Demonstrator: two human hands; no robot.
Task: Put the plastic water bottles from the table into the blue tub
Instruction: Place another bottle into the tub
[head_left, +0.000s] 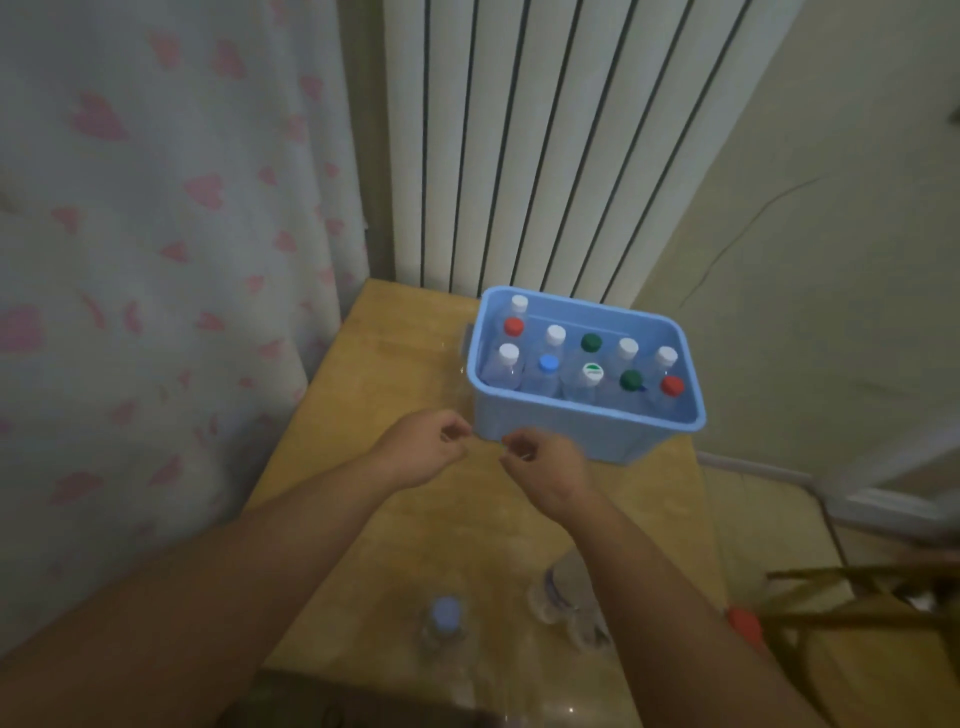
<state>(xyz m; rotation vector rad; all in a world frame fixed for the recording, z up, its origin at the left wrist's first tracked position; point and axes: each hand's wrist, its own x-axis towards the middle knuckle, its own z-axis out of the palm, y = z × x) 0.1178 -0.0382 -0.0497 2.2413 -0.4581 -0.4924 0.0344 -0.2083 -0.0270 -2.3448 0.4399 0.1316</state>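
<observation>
Both hands hover loosely curled and empty, my left hand (423, 448) and right hand (546, 468) side by side just before the blue tub (561, 434), which sits at the table's (374, 374) far right corner holding upright capped bottles (548, 371); a blue-capped bottle (447, 616) stands near the front edge.

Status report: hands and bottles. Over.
Left hand and right hand loosely curled, empty, before blue tub. Capped bottles upright inside. Blue-capped bottle and others left on table. Nothing blocks the tub.
</observation>
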